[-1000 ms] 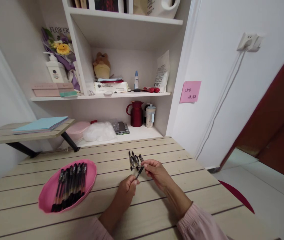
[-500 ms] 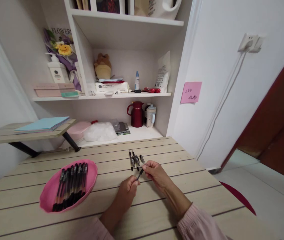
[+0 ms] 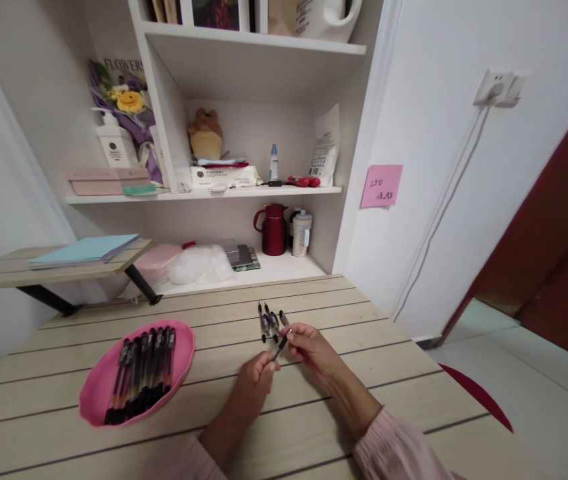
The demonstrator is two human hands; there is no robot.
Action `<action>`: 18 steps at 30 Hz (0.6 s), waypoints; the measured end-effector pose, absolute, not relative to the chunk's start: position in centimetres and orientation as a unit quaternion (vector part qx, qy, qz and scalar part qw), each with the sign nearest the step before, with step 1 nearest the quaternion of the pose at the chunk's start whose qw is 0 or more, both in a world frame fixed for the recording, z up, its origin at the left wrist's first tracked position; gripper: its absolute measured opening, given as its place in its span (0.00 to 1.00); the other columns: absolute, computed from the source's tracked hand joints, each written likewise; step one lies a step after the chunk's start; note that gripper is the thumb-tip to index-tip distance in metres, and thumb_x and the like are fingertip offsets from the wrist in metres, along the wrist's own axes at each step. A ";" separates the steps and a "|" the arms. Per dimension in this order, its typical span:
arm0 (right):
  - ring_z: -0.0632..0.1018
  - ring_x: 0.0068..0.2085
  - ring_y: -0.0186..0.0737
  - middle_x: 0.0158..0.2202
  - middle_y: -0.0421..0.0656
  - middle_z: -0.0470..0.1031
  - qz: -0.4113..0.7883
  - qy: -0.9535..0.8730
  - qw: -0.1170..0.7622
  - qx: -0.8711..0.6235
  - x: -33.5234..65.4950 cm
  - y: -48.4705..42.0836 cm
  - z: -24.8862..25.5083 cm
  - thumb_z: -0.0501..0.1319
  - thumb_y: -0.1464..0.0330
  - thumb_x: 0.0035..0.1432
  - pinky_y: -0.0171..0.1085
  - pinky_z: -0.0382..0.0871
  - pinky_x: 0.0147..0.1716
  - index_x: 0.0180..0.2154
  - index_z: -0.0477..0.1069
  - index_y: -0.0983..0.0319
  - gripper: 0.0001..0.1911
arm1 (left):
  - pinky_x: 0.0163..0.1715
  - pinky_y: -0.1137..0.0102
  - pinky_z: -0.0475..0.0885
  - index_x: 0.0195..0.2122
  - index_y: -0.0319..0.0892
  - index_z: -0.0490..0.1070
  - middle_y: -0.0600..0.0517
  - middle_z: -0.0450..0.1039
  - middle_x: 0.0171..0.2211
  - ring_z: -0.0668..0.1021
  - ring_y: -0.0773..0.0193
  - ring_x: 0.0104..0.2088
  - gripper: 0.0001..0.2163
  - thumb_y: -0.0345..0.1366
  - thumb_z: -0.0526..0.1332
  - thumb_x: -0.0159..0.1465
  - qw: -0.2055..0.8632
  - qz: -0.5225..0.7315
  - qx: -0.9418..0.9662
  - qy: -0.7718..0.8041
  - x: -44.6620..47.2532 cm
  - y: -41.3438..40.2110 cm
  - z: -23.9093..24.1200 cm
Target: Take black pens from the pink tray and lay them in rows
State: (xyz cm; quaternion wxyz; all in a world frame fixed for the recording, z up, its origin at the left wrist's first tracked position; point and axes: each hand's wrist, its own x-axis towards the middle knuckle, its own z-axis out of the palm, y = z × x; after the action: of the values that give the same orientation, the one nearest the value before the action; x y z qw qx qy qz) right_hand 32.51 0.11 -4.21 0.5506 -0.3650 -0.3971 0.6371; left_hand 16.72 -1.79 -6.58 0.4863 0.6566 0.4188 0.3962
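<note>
My left hand is closed round the lower part of a black pen, which slants up and to the right. At its upper end, the fingertips of my right hand pinch the pen close to its pale tip. Just beyond my hands, uncapped pens and loose dark pen caps lie on the wooden tabletop. A pink scalloped tray to the left bears a row of black pens. My left fingers partly hide the held pen's lower end.
A small raised stand with blue papers is at the left. Behind the table, a white shelf unit holds a red jug, a cup and a plush toy. A wall rises to the right.
My right fingertips have shifted very slightly at the pen's upper end, and its pale tip shows more clearly. The tray and the loose pens have not moved.
</note>
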 end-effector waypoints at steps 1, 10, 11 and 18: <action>0.61 0.18 0.25 0.19 0.36 0.67 0.628 -0.394 0.559 -0.371 32.5 0.1 -4.3 0.71 0.62 0.35 0.28 0.47 0.16 0.25 0.70 0.64 0.16 | 0.19 0.74 0.52 0.27 0.41 0.66 0.61 0.55 0.12 0.57 0.71 0.16 0.12 0.45 0.53 0.58 0.483 0.397 0.658 0.420 16.7 -1.7 -6.6; 0.62 0.18 0.26 0.23 0.39 0.71 0.629 -0.395 0.568 -0.355 32.4 0.0 -4.3 0.70 0.62 0.37 0.29 0.47 0.16 0.30 0.72 0.63 0.17 | 0.16 0.75 0.47 0.28 0.40 0.65 0.62 0.55 0.11 0.53 0.73 0.13 0.13 0.46 0.54 0.57 0.548 0.387 0.617 0.411 16.6 -1.2 -7.1; 0.61 0.18 0.26 0.21 0.38 0.69 0.621 -0.390 0.576 -0.361 32.4 0.1 -4.3 0.70 0.63 0.36 0.28 0.47 0.16 0.29 0.72 0.63 0.16 | 0.16 0.74 0.47 0.27 0.40 0.65 0.62 0.56 0.11 0.53 0.74 0.13 0.13 0.46 0.55 0.56 0.552 0.388 0.613 0.410 16.5 -1.2 -7.1; 0.61 0.18 0.26 0.15 0.34 0.63 0.592 -0.382 0.589 -0.395 32.3 0.4 -4.9 0.70 0.64 0.36 0.28 0.47 0.17 0.22 0.66 0.62 0.15 | 0.16 0.75 0.48 0.27 0.40 0.66 0.61 0.56 0.10 0.54 0.73 0.13 0.12 0.45 0.54 0.56 0.537 0.388 0.624 0.414 16.6 -1.2 -7.2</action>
State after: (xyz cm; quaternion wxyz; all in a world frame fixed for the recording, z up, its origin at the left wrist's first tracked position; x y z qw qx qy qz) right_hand 32.31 0.41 -4.93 0.5890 -0.3952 -0.3821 0.5924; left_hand 16.61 -1.24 -7.16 0.5374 0.6238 0.4145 0.3876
